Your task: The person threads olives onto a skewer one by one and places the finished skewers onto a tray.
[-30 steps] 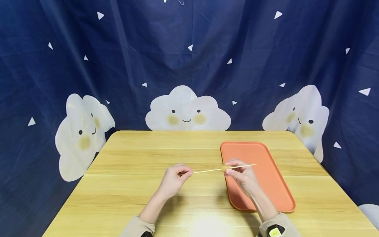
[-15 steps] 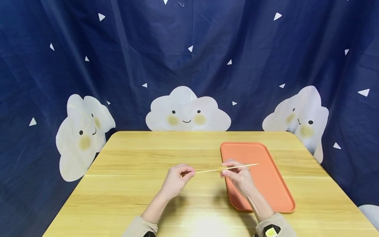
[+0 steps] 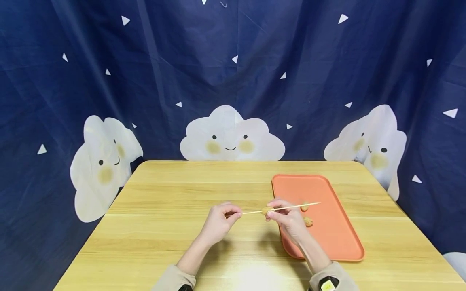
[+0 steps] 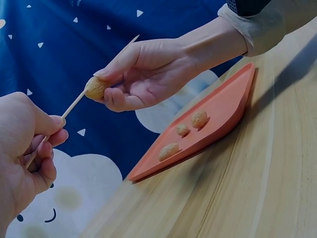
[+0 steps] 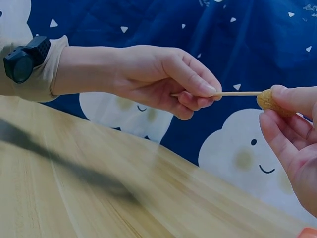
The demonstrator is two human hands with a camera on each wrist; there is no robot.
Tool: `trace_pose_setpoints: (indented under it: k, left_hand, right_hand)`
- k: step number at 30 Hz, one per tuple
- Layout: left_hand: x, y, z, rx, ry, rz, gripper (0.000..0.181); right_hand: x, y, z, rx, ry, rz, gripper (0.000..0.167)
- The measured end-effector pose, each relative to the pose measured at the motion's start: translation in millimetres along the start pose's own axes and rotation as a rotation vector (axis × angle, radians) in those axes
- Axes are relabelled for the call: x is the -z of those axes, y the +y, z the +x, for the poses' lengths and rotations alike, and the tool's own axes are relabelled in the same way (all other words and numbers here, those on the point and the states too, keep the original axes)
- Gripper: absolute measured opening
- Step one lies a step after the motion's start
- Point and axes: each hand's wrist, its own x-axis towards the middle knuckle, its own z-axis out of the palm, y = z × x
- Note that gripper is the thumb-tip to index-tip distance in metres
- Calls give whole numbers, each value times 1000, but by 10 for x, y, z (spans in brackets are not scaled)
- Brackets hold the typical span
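A thin wooden skewer (image 3: 251,212) runs across between the hands, its pointed tip extending past the right hand. My left hand (image 3: 217,223) pinches the skewer near its left end between thumb and fingers. A golden-brown wrinkled ball (image 3: 267,210), like a fried meatball, is threaded on the skewer. My right hand (image 3: 291,226) pinches this ball between thumb and fingertips, above the tray's left edge. In the left wrist view, the ball (image 4: 95,88) shows clearly on the skewer, as does the right hand (image 4: 153,69).
An orange rectangular tray (image 3: 336,238) lies on the right side of the wooden table (image 3: 164,194). Three similar brown balls rest on it, one nearest the tray's low corner (image 4: 169,151). A dark blue curtain (image 3: 233,81) with clouds hangs behind.
My right hand has moved left with the ball, which slid along the skewer closer to the left hand. My left hand shifted slightly right. Balls on the tray have come into view.
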Motion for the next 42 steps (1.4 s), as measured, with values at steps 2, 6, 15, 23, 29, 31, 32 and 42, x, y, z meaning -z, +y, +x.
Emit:
trace_pose_setpoints:
  k: [2, 6, 15, 23, 29, 31, 32, 42]
  left_hand:
    - [-3, 22, -4, -1, -1, -11, 6]
    - [-75, -178, 21, -2, 6, -46, 5]
    - [-148, -305, 32, 0, -1, -70, 4]
    - [-174, -331, 30, 11, -25, -33, 5]
    - [-191, -370, 39, 1, -28, -33, 4]
    - [-198, -379, 38, 0, -30, -36, 4]
    - [-199, -380, 36, -2, -32, -37, 3]
    - [-188, -401, 49, -12, -22, 27, 7]
  right_hand:
    - [-7, 4, -1, -6, 3, -7, 31]
    - [-17, 15, -10, -17, 19, -37, 29]
    - [-55, 54, -39, -40, 51, -79, 30]
    - [-73, 107, -65, -43, 48, -66, 30]
    - [-72, 121, -71, -73, 89, -69, 30]
    - [-72, 122, -72, -88, 102, -73, 29]
    - [-72, 122, -73, -94, 105, -75, 29]
    - [-67, 152, -80, -130, 115, -115, 24]
